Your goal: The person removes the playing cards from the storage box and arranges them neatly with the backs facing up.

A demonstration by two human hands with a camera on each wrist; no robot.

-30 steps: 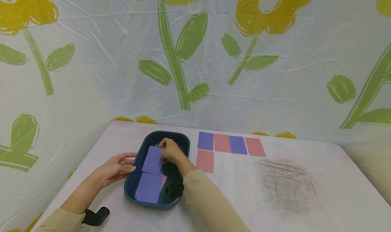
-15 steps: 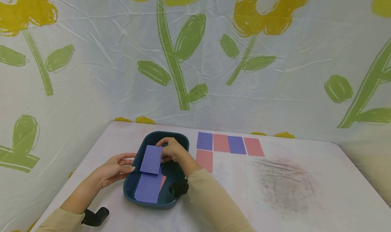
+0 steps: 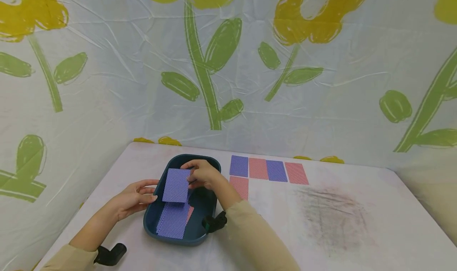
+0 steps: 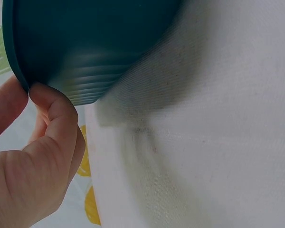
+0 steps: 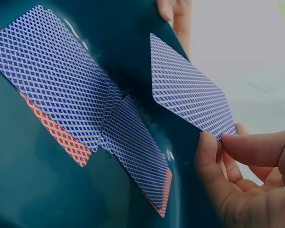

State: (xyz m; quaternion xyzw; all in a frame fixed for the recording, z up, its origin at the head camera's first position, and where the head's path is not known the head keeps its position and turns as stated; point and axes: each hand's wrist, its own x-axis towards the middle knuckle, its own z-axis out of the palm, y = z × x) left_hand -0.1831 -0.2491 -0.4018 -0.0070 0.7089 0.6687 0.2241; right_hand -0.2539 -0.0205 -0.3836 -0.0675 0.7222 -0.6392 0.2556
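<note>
My right hand (image 3: 206, 174) pinches a blue-backed playing card (image 5: 192, 90) by one edge between thumb and fingers. This card is tilted and raised above the dark teal plastic tub (image 5: 42, 194). Inside the tub lie overlapping blue-backed cards (image 5: 52, 71), with a red-backed card (image 5: 61, 137) showing from under them. At the tub's left side, my left hand (image 3: 133, 197) grips the rim, thumb and fingertips at the edge. The left wrist view shows the tub's outer wall (image 4: 90, 47) above these fingers. My right hand hides part of the tub's far end.
Right of the tub, several playing cards lie face down at the back of the white table (image 3: 271, 223): a row of blue cards (image 3: 239, 166) and red cards (image 3: 296, 173), with one red card (image 3: 239, 187) below. A flower-print cloth (image 3: 150, 45) hangs behind.
My right hand has lifted the blue-backed card off the others in the tub and drawn back slightly to the right. My left hand stays at the tub's rim.
</note>
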